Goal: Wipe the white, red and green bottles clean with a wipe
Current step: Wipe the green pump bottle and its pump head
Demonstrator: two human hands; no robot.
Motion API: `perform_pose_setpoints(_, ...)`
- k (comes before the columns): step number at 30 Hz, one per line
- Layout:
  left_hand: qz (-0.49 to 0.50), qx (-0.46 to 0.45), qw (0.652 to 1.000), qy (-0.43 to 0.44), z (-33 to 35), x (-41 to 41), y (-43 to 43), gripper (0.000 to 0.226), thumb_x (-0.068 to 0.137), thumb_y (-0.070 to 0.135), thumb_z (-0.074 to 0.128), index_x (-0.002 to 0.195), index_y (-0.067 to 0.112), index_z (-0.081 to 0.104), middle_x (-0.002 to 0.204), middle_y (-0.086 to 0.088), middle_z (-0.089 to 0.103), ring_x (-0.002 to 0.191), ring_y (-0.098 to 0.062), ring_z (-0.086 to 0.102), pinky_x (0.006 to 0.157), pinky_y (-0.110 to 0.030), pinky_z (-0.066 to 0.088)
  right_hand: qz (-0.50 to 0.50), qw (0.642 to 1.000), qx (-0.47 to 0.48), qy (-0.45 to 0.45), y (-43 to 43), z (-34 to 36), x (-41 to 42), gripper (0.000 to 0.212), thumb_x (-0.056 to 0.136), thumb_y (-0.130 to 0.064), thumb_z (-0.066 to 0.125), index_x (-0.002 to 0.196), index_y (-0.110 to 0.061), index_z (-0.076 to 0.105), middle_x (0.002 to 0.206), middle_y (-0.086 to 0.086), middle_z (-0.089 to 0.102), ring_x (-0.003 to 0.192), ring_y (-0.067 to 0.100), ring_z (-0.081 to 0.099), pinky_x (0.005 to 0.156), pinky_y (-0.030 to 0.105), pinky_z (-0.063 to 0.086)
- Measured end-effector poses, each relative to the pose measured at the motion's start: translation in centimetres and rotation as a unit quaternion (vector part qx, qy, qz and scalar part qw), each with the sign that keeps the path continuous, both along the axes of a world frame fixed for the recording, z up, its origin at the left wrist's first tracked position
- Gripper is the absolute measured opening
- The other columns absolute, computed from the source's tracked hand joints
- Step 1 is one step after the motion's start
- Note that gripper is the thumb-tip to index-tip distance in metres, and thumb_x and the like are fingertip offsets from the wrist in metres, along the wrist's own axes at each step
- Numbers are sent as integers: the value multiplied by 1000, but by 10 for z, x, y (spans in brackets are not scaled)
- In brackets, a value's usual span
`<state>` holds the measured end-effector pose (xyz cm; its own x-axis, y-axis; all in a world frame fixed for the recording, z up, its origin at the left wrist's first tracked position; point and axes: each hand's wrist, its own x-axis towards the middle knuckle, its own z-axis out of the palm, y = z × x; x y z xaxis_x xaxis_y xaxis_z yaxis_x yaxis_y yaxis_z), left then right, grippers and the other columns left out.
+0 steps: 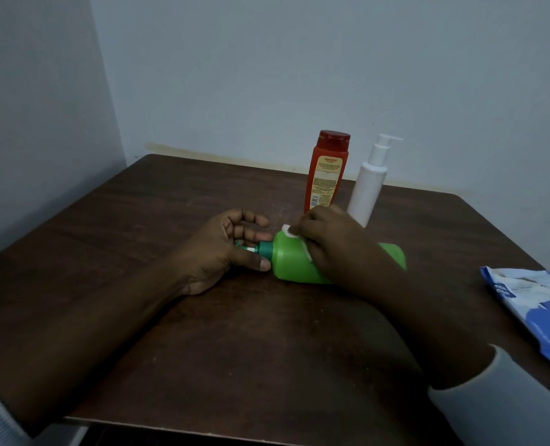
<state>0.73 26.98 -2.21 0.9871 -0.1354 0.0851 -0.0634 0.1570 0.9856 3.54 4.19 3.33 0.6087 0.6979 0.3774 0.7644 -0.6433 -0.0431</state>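
A green bottle lies on its side in the middle of the dark wooden table, its teal pump pointing left. My left hand grips the pump neck between thumb and fingers. My right hand lies over the bottle's body and presses a white wipe against it; most of the wipe is hidden under the fingers. Behind my right hand stand a red bottle and, to its right, a white pump bottle, both upright.
A blue and white pack of wipes lies at the table's right edge. The table sits in a corner, with walls close behind and to the left. Its front edge runs below my forearms.
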Motion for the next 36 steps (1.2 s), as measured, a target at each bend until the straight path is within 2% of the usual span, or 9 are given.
perform_pose_setpoints(6,6,3,1000,-9,4,0,-2,70,54,-21,80,114,11,65,94,-6,77,89,-18,74,76,-34,64,-95,990,-42,100,-66,30,25,27,96,-17,60,120,-24,70,121,0,70,95,2,54,89,22,39)
perform_pose_setpoints(11,8,-8,1000,-6,4,-2,-1,71,51,-19,79,114,11,64,94,-5,77,88,-19,75,74,-34,65,-146,978,-53,137,-110,40,36,28,89,-6,64,107,-25,77,87,-19,72,70,-14,59,61,3,39)
perform_pose_setpoints(13,8,-11,1000,-5,4,-3,-1,71,51,-19,78,114,11,65,93,-5,77,87,-19,75,72,-34,64,-134,982,-45,126,-102,36,36,28,90,-7,62,108,-23,76,94,-12,74,74,-9,60,66,8,40)
perform_pose_setpoints(15,8,-15,1000,-2,2,-3,1,70,52,-20,78,113,11,64,93,-5,77,87,-18,76,71,-33,64,-94,990,-29,100,-81,26,32,28,93,-10,61,115,-22,74,113,-4,73,90,-1,56,84,19,41)
perform_pose_setpoints(17,6,-16,1000,-4,0,-3,4,70,52,-20,78,113,11,64,94,-5,78,88,-17,76,70,-33,64,-42,996,-9,73,-61,19,26,28,94,-14,61,118,-23,72,119,-5,70,98,-1,51,92,23,38)
perform_pose_setpoints(21,6,-12,1000,-9,-3,-1,4,71,51,-20,79,113,12,65,96,-5,78,90,-17,75,72,-32,64,-44,992,-23,115,-75,28,29,27,94,-15,63,117,-25,72,121,-7,69,101,-1,53,93,24,38)
perform_pose_setpoints(25,6,-13,1000,-14,-4,3,0,70,51,-20,79,112,12,65,96,-5,77,92,-16,76,72,-31,63,-90,983,-52,153,-116,43,36,24,91,-9,66,110,-22,75,109,-5,74,93,6,64,79,22,45)
perform_pose_setpoints(29,8,-14,1000,-14,-4,5,3,69,50,-19,80,110,12,66,94,-4,78,91,-16,76,71,-30,63,-92,979,-12,180,-126,44,36,24,87,-9,71,100,-29,76,95,-20,72,85,-10,62,70,4,42)
perform_pose_setpoints(36,9,-20,1000,-11,-4,9,2,64,53,-18,80,107,13,69,96,-6,79,92,-19,77,71,-32,64,-11,987,-7,162,-85,32,26,23,89,-19,71,106,-34,72,102,-30,59,94,-19,53,83,7,37)
